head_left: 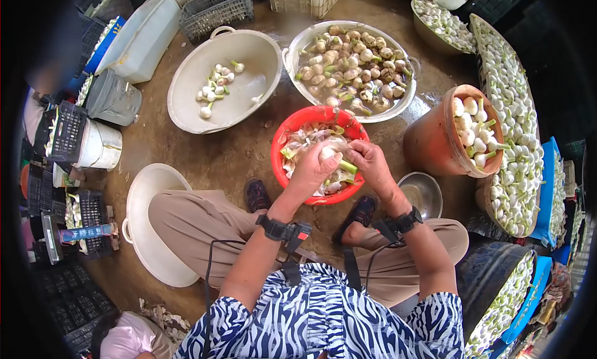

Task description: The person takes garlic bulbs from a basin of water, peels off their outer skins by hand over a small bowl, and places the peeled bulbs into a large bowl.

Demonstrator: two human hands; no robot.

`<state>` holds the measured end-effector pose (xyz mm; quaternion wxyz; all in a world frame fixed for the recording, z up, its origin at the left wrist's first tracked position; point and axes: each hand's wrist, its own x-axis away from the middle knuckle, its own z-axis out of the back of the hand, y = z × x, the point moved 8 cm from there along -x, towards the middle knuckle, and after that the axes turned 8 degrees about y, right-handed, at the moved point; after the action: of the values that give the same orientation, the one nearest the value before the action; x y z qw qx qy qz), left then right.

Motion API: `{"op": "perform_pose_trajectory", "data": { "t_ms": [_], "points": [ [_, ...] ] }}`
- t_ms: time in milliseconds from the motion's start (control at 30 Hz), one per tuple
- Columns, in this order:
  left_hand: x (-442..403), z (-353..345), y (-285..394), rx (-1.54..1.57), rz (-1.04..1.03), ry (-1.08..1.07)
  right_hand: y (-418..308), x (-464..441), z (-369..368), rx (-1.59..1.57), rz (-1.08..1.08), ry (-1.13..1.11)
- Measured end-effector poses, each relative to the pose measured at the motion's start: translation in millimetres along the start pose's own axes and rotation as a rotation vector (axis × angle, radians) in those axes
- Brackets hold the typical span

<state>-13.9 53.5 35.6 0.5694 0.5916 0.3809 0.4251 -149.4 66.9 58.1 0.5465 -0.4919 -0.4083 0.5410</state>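
Observation:
Over a red basin point(278, 161) full of papery peelings, my left hand point(311, 171) is closed around a white garlic bulb point(328, 153). The bulb's cut green stem points down to the right. My right hand point(371, 164) is beside it, its fingers pinched on thin loose skin at the bulb's upper right. The exact fingertip contact is partly hidden. Peeled garlic bulbs point(217, 82) lie in a pale basin point(180, 104) at the upper left. Unpeeled, brownish garlic bulbs point(357, 60) sit in water in a white basin point(407, 101) beyond the red one.
To the right stands an orange-brown bucket point(435, 138) of cleaned garlic, near a metal bowl point(429, 194). Long trays of garlic point(513, 116) line the right side. A pale basin point(161, 247) rests by my left leg. Crates point(217, 11) and buckets point(99, 144) edge the left. Another person point(134, 337) is at lower left.

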Motion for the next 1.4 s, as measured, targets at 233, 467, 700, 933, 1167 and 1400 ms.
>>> {"op": "perform_pose_trajectory", "data": {
  "t_ms": [233,467,700,933,1167,1400],
  "points": [
    [1,-5,1,0.566,0.261,-0.011,31,-2,12,-0.074,-0.126,0.205],
    [-3,14,-26,1.259,0.197,0.093,45,7,-4,0.600,-0.063,-0.127],
    [-3,2,-17,1.138,0.214,0.077,-23,-7,-2,-0.033,-0.202,0.006],
    [4,-5,0,0.813,0.099,-0.113,-27,-6,-3,0.363,0.066,0.090],
    [-2,14,-20,0.981,0.222,0.124,13,15,-25,0.751,0.045,-0.180],
    [2,-10,2,0.346,0.134,-0.014,-16,-15,2,0.014,-0.059,-0.091]
  ]
}}
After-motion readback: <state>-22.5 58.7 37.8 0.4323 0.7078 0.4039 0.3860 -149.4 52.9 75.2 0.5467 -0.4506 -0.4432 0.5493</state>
